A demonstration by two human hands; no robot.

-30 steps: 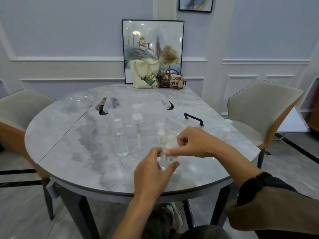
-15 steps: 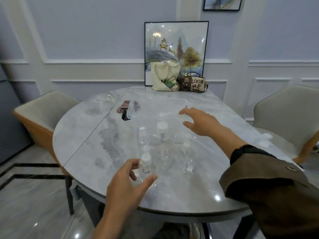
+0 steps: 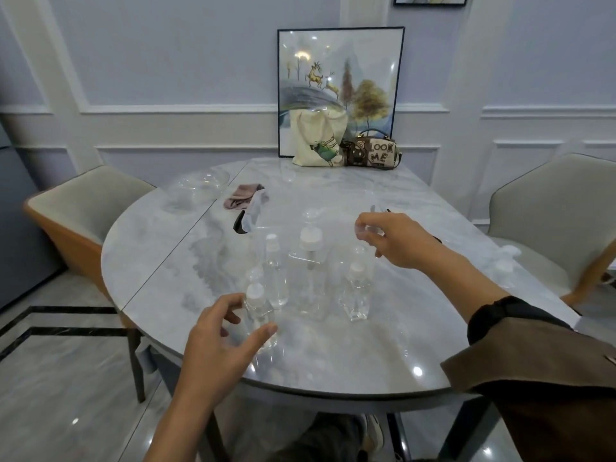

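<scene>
1. Clear plastic small bottle stands at lower centre on the marble table. The left hand curls half-open round it; I cannot tell if it grips.
2. The right hand, right of centre, pinches a faint clear piece.
3. Best to steady the bottle low and keep from toppling the neighbouring bottles.

The wall is pale blue-grey with white strips across it. The floor is shiny grey stone with black lines. The round desk has a grey and white stone top, and bright spots of light shine on it. The left chair and the right chair are soft and grey with orange backs. A big picture of deer and trees leans on the wall.
</scene>
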